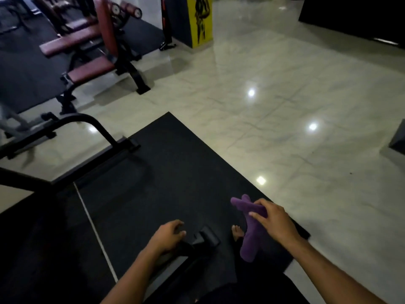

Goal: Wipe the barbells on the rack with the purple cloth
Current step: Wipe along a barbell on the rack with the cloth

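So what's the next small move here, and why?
Probably turn to find the rack: no barbells show in this view. The right hand already grips the crumpled purple cloth above the black rubber floor mat; the left hand holds nothing.

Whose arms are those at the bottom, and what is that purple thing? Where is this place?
A person wears a camera on their head, so you see what they see, looking down at their own arms. The right hand grips a purple cloth that hangs down from its fingers. The left hand holds nothing; its fingers are loosely curled above a dark piece of equipment. Below is a black floor mat on a shiny tiled floor. At top left stand gym benches with dark red pads, so this looks like a gym. No barbells show in this picture.
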Demonstrator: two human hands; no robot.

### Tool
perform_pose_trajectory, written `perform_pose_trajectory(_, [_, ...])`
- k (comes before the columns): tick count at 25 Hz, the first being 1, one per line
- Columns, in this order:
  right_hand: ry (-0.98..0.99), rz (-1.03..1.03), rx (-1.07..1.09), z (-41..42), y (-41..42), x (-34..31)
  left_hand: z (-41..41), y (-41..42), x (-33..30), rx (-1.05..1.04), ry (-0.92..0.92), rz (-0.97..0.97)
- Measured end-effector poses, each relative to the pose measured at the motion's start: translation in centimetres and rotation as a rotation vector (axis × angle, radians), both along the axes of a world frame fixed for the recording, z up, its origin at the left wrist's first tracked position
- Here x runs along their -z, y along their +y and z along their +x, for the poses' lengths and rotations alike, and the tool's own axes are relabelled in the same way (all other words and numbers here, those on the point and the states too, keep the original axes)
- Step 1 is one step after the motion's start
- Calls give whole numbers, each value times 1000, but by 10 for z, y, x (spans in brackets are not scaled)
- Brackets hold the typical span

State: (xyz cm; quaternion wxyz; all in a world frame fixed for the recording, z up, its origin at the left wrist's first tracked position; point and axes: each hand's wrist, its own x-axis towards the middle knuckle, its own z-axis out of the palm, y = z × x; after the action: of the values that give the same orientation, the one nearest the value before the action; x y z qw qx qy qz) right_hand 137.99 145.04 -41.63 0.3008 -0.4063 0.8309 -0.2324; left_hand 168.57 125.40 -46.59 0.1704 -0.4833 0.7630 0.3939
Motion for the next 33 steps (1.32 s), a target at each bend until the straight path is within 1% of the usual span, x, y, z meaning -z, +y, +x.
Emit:
perform_pose_trajectory(2, [-19, -32, -52, -42, -43, 5, -30, -30, 5, -56, -8, -20])
perform_pose_trajectory(5, [-29, -80, -184, -86, -108, 6, -64, -73, -6, -152, -16, -51])
perform_pose_trajectory(9, [28, -56, -349, -111, -199, -2, -86, -122, -24, -308, 42, -136])
perform_pose_trajectory(13, [59, -93, -517, -109, -296, -5, -68, -160, -18, -474, 48, -145])
perform_pose_trajectory(19, [62, -102, -805, -58, -445, 5, -6, -213, 16, -730, 31, -149])
perform_pose_trajectory(22, [69, -57, -937, -20, -513, 5, 24, -237, 26, -828, 5, -136])
perform_pose_trajectory(27, [59, -33, -1186, 68, -632, -4, 81, -294, 15, -927, -61, -151])
perform_pose_trajectory(29, [49, -51, -1249, 101, -671, -9, 101, -319, 4, -959, -70, -176])
perform_pose_trajectory(30, [44, -64, -1287, 116, -688, -9, 108, -331, -2, -972, -45, -201])
perform_pose_trajectory(33, [32, -104, -1412, 158, -739, -9, 122, -372, -18, -953, 87, -382])
